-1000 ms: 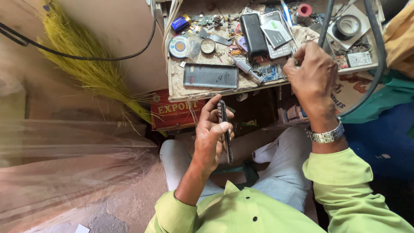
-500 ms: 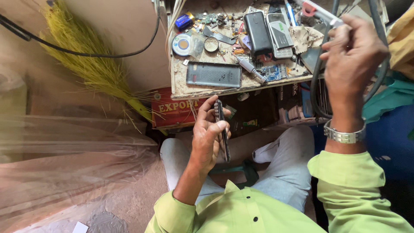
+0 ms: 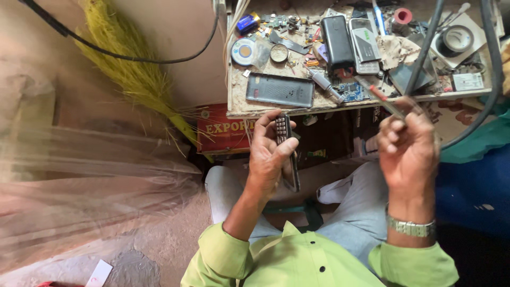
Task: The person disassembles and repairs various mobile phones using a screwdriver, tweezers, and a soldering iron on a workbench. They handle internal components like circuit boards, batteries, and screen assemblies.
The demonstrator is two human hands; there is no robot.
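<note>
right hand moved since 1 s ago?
Yes. The right hand, holding a thin tool, was up over the cluttered workbench; it has pulled back off the bench's front edge, toward the person.

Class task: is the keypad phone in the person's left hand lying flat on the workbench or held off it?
Held off it. The left hand grips the keypad phone edge-on, below the workbench edge.

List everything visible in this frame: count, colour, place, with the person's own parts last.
Keypad phone: 1, black, edge-on in left hand.
Thin tool with red band: 1, silver, in right hand.
Phone back cover: 1, grey, bench front.
Bar phones: 2, black and silver, bench centre.
Solder spool: 1, white, bench left.
Tape roll: 1, black, bench right.
Wooden bench: 1, tan, top.
Grass broom: 1, yellow-green, left wall.
Left hand: gripping phone.
Right hand: raised, wristwatch.
</note>
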